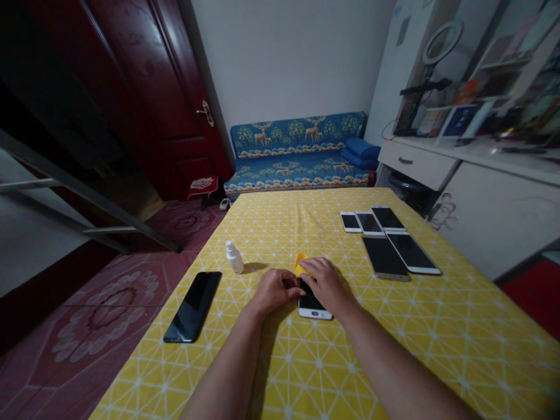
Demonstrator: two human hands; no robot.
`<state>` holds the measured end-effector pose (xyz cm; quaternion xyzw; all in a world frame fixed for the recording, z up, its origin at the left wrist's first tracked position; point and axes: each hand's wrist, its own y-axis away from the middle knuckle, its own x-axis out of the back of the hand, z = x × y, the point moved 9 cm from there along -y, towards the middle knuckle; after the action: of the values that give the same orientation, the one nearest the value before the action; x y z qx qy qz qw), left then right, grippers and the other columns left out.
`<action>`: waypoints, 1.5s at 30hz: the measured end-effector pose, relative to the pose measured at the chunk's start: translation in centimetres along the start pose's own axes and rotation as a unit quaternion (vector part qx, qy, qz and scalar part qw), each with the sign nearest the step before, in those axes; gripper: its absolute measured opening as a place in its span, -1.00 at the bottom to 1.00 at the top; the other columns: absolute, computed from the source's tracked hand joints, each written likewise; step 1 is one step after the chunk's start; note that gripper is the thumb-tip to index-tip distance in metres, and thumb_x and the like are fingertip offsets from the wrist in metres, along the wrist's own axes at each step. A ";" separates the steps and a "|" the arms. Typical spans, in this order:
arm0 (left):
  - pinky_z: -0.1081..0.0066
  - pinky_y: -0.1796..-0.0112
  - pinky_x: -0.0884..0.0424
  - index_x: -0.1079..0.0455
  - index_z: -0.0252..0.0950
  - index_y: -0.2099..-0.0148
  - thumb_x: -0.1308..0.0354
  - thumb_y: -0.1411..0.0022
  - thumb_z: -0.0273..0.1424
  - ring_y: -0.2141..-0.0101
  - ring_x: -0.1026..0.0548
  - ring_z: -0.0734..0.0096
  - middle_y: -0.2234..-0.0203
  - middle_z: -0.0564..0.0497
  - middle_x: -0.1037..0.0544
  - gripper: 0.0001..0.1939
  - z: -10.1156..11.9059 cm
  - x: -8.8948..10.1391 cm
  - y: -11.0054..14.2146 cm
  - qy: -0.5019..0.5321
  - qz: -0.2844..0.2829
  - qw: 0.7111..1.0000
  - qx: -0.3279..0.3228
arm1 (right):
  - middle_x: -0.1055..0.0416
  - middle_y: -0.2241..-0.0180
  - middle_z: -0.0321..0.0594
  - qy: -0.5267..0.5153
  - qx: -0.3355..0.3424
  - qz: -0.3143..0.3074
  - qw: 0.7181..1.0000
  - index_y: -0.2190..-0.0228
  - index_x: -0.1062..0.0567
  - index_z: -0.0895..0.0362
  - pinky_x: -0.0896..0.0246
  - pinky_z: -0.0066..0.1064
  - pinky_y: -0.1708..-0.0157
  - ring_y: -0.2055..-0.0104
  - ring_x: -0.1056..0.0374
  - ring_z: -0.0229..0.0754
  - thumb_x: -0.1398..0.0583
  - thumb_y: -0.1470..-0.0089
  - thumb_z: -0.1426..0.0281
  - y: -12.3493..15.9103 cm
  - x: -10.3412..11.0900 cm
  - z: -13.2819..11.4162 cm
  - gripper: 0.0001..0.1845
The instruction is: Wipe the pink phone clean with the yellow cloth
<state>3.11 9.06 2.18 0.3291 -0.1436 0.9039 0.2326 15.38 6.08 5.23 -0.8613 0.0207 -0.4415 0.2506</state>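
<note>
A white smartphone (315, 314) with a dark screen lies face up on the table in front of me. My left hand (276, 289) is at its left edge, fingers bent and thumb against the phone, steadying it. Over the upper part of the phone lies my right hand (324, 283), its fingers closed on a yellow cloth (300, 265). Most of the cloth and the phone's top are hidden under that hand. Left of my hands stands a small white spray bottle (235, 258), upright. A larger black smartphone (193, 307) rests near the table's left edge.
Several phones lie at the right, among them a brownish one (385, 256) and a white-edged one (412, 252). A yellow patterned tablecloth (280, 224) covers the table. Beyond it is a blue sofa (291, 169); a white cabinet (503, 216) stands to the right.
</note>
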 end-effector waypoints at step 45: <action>0.25 0.00 -0.43 -0.60 -0.21 0.16 -0.49 0.10 -0.28 -0.01 -0.53 0.10 -0.08 -0.13 -0.52 -0.61 -0.4 -0.2 -0.6 0.106 0.036 0.993 -0.045 | -0.52 0.38 -0.28 0.081 -0.114 0.068 0.988 0.44 -0.57 -0.01 -0.16 -0.35 0.25 0.29 -0.39 -0.16 -0.24 -0.08 0.36 1.1 1.6 2.2 -0.91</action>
<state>3.33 9.70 1.84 0.2152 -0.1705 0.9340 0.2284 18.26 5.66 4.81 -0.8424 0.1496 -0.4860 0.1781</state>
